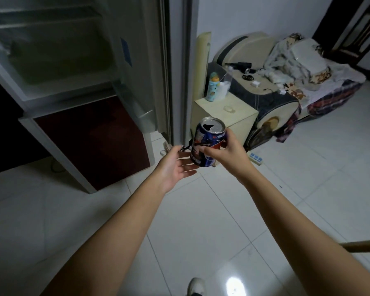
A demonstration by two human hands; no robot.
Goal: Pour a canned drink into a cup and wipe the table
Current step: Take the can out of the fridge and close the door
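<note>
Currently, item one: blue Pepsi can (205, 144), tab opening already punched, tilted slightly, held in the air in front of the open refrigerator (77, 82). My right hand (224, 152) grips it, fingers and thumb curled round its side. Item two: my left hand (175, 165), palm up, fingers straight and relaxed, just beside the can's lower end, holding nothing. Item three: pale bedside cabinet (224, 112) right of the refrigerator, beyond the can, carrying a child's bottle (213, 87). Item four: cluttered sofa (286, 82) further right. Item five: power strip (256, 158) on the white tiled floor (201, 221), right of the can.
</note>
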